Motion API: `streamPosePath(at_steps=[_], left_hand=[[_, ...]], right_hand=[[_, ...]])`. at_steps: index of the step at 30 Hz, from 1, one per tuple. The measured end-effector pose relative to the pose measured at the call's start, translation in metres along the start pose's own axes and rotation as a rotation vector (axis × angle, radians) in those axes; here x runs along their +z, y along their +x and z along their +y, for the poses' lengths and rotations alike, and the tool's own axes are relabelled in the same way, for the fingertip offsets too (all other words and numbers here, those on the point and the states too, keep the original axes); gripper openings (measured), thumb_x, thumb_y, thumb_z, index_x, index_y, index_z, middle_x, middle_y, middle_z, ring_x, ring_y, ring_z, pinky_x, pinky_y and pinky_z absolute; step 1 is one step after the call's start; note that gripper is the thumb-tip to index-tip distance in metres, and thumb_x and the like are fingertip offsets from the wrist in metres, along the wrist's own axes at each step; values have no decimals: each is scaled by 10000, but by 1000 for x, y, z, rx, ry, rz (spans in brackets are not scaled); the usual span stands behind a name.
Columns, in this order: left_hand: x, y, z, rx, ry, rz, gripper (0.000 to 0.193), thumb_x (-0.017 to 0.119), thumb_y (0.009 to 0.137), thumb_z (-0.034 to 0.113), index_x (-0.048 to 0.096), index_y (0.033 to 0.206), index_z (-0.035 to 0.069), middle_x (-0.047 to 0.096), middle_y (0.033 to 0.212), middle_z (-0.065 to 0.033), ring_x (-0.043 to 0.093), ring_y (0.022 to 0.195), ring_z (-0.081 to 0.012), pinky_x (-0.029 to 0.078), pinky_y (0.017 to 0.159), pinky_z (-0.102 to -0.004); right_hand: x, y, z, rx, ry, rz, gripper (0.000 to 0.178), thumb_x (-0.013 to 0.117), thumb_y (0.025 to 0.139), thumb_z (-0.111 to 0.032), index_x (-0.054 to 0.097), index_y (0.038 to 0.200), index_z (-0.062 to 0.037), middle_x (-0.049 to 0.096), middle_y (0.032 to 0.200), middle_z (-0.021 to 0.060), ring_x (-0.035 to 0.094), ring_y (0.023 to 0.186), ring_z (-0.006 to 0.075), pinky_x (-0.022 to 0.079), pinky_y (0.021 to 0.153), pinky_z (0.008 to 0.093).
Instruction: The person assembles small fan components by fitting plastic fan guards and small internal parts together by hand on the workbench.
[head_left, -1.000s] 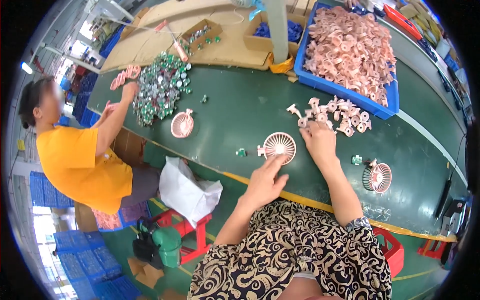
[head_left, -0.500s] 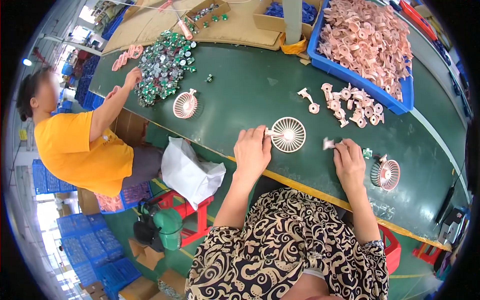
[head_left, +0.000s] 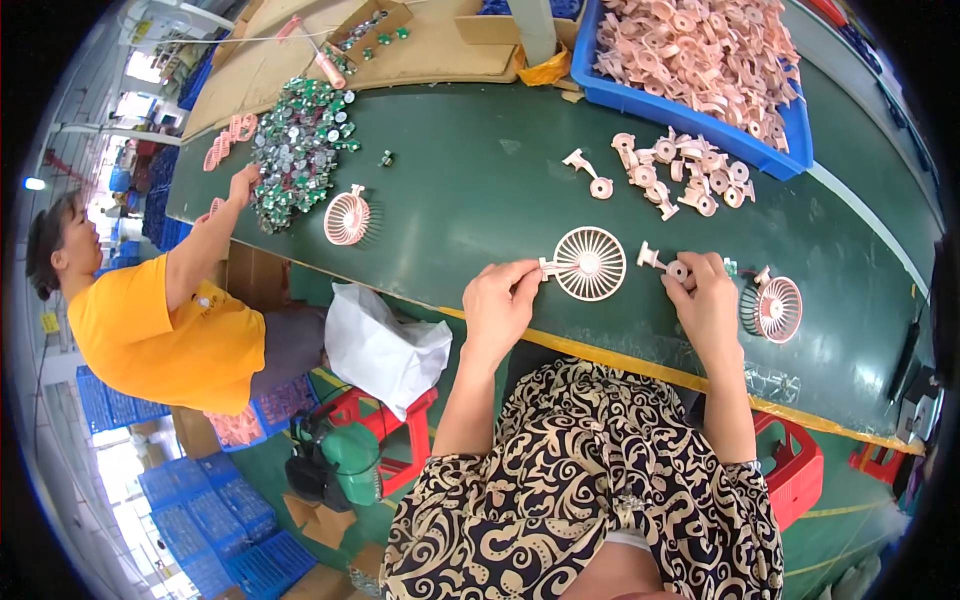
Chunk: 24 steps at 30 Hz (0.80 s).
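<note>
yellow, a co-worker's shirt (head_left: 150, 340) bears print too small to read. near the desk's (head_left: 440, 170) front edge, the left hand (head_left: 498, 305) pinches the stem of a pale pink, round, spoked grille (head_left: 590, 263) lying between the hands; the right hand (head_left: 706, 300), apart from it, grips a pink ring-ended bracket (head_left: 662, 263).

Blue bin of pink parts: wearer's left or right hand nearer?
Right. The right hand, holding a small pink part, is on the near side of the blue bin; the left hand, holding a pink fan cage, is farther off, to the left.
</note>
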<state>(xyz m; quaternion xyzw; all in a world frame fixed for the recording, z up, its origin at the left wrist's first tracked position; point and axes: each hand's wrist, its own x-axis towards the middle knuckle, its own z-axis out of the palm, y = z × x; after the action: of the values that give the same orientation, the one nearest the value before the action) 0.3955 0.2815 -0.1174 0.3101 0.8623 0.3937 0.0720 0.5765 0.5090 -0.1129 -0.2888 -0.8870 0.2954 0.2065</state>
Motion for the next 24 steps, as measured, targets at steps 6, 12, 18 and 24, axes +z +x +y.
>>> streamPosePath(at_steps=[6, 12, 18, 24], left_hand=[[8, -4, 1, -40, -134, -45, 138, 708, 913, 101, 779, 1019, 50, 714, 770, -92, 666, 667, -180, 504, 629, -325], [7, -6, 3, -13, -54, -24, 101, 695, 899, 112, 751, 950, 45, 706, 770, -120, 670, 705, -262, 507, 657, -380], [5, -7, 0, -75, -92, -57, 101, 686, 912, 142, 743, 922, 59, 705, 758, -129, 680, 708, -317, 510, 659, -423], [10, 2, -3, -109, -144, -117, 122, 684, 935, 143, 733, 954, 34, 669, 711, -103, 640, 641, -215, 482, 603, -357]], right_hand=[[18, 5, -46, -241, 161, 89, 304, 853, 772, -91, 704, 1032, -39, 672, 955, 87, 615, 636, 177, 516, 562, 304], [48, -4, -61, -313, 74, -13, 270, 829, 792, -128, 684, 1009, -58, 650, 958, 81, 697, 767, 271, 566, 626, 380], [55, -1, -57, -358, -12, -89, 250, 807, 800, -144, 680, 1001, -68, 631, 965, 70, 684, 835, 276, 562, 658, 397], [57, 6, -56, -354, -116, -191, 178, 778, 817, -128, 675, 949, -67, 602, 947, 78, 671, 867, 267, 567, 649, 398]])
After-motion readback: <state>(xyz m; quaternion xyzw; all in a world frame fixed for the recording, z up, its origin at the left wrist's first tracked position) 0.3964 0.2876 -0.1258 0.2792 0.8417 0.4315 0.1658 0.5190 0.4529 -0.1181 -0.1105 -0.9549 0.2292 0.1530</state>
